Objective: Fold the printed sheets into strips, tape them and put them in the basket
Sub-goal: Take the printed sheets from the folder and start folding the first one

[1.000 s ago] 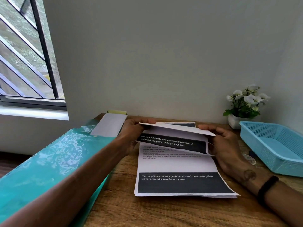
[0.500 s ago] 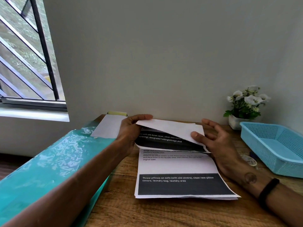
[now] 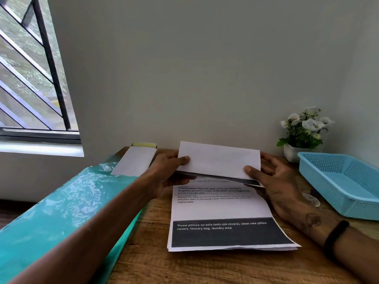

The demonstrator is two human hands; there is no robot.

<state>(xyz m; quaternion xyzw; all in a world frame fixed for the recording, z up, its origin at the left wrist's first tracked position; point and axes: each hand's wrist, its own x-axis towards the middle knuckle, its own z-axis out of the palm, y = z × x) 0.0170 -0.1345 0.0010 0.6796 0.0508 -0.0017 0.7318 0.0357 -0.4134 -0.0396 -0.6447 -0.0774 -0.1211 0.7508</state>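
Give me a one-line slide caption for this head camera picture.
Both hands, left and right, fold a printed sheet above the paper stack.

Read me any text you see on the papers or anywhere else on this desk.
"Throw pillows on sofa (with old covers), clean new pillow covers, laundry bag, laundry area": white letters on the dark band of the top printed white sheet.
Small black paragraphs higher on that sheet: too blurred to quote.
Nothing else is legible.
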